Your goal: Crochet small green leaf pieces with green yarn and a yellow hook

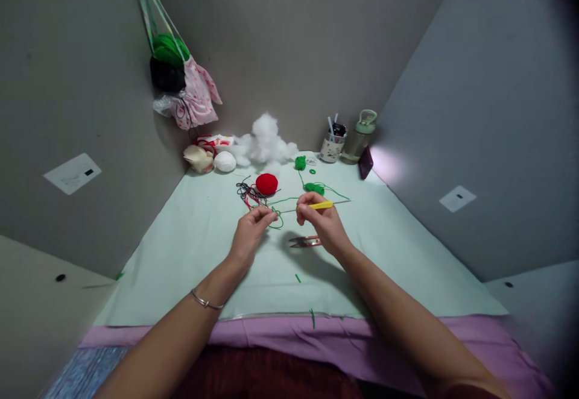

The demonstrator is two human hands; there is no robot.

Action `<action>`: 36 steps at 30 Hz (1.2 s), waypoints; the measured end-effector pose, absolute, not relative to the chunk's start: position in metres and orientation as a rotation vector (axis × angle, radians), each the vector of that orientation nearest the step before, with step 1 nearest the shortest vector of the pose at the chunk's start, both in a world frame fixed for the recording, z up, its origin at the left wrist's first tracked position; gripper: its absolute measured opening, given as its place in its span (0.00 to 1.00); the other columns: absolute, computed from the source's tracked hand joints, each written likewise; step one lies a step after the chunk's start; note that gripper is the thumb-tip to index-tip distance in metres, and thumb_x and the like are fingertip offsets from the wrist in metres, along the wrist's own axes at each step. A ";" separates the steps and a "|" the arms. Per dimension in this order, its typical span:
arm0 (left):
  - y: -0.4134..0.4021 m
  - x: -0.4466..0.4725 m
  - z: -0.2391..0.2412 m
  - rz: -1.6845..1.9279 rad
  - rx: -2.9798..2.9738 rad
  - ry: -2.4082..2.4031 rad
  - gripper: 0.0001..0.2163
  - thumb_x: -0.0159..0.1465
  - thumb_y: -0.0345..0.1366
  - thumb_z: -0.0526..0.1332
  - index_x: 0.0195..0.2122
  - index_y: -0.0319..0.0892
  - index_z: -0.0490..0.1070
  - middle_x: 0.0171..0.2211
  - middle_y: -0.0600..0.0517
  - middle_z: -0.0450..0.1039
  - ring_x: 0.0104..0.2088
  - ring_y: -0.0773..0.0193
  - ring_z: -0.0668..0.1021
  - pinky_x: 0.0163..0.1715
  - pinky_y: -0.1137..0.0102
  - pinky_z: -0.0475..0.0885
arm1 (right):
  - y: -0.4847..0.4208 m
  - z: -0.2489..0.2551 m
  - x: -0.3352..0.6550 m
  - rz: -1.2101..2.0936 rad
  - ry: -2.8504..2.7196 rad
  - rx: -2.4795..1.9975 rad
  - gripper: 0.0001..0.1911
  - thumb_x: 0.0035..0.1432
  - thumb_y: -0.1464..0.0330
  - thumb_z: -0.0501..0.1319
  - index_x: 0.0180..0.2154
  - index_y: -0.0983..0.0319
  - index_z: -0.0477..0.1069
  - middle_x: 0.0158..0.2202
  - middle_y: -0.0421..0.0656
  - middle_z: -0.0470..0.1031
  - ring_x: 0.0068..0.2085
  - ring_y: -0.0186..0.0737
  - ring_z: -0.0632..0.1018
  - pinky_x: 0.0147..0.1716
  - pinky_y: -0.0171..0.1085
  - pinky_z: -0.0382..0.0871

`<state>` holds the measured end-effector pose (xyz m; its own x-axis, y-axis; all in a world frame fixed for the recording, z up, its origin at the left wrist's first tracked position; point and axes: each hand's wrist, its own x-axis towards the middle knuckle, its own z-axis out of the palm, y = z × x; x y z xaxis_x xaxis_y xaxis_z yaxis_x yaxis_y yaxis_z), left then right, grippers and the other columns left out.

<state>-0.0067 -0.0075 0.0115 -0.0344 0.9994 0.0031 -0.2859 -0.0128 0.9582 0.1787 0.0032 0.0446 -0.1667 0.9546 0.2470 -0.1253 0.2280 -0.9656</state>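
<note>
My left hand (pixel 248 233) is closed, thumb against fingers, pinching a thin green yarn (pixel 281 223) that loops loosely around the fingertips. In my right hand (pixel 326 225) is a crochet hook with a yellow handle (pixel 322 205); its thin metal shaft shows on both sides of the handle. One end of the hook points at the left fingertips; whether it touches the yarn there I cannot tell. Beneath the right hand lies a pair of thread snips (pixel 305 241) with orange-red handles. A wound bundle of green yarn (pixel 314 188) rests just beyond that hand.
Beyond my left hand are a red yarn ball (pixel 266 184) and tangled dark strands (pixel 246 191). White stuffing (pixel 266 140), a white ball (pixel 225 161), a pen cup (pixel 332 147), a bottle (pixel 357 140) and a dark phone-like object (pixel 365 163) line the back. Green scraps (pixel 298 278) lie in front.
</note>
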 end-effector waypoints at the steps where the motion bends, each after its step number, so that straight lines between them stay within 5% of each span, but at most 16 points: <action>1: -0.008 -0.007 0.012 1.367 0.983 1.014 0.11 0.55 0.43 0.76 0.30 0.43 0.79 0.31 0.53 0.78 0.38 0.61 0.78 0.46 0.68 0.69 | 0.000 0.045 0.178 1.173 -1.396 -0.868 0.13 0.60 0.57 0.70 0.35 0.58 0.72 0.27 0.36 0.71 0.29 0.35 0.71 0.32 0.37 0.66; 14: -0.008 -0.007 0.011 1.372 1.001 0.995 0.10 0.56 0.42 0.74 0.31 0.43 0.78 0.31 0.54 0.77 0.36 0.63 0.76 0.44 0.69 0.68 | -0.012 0.035 0.169 -0.143 -2.085 -0.650 0.06 0.70 0.74 0.58 0.42 0.57 0.70 0.30 0.43 0.76 0.33 0.42 0.74 0.34 0.40 0.68; 24: -0.011 -0.007 0.016 1.263 0.958 0.889 0.13 0.55 0.44 0.76 0.29 0.42 0.78 0.29 0.54 0.76 0.35 0.65 0.75 0.43 0.70 0.69 | -0.010 0.032 0.171 -0.421 -2.147 -0.626 0.07 0.68 0.77 0.59 0.42 0.62 0.73 0.31 0.44 0.78 0.33 0.40 0.73 0.34 0.39 0.66; 29: -0.013 -0.008 0.021 1.166 0.908 0.778 0.16 0.52 0.46 0.78 0.30 0.40 0.78 0.31 0.53 0.76 0.36 0.63 0.78 0.48 0.66 0.73 | -0.008 0.028 0.173 -0.226 -2.078 -0.668 0.10 0.69 0.76 0.59 0.46 0.60 0.77 0.38 0.46 0.77 0.37 0.40 0.75 0.37 0.38 0.70; 36: -0.011 -0.010 0.019 1.155 0.872 0.710 0.13 0.55 0.42 0.77 0.32 0.41 0.79 0.33 0.52 0.78 0.39 0.62 0.79 0.55 0.63 0.72 | -0.007 0.039 0.176 0.497 -1.922 -0.741 0.06 0.69 0.68 0.62 0.44 0.57 0.79 0.41 0.45 0.75 0.44 0.42 0.78 0.44 0.41 0.74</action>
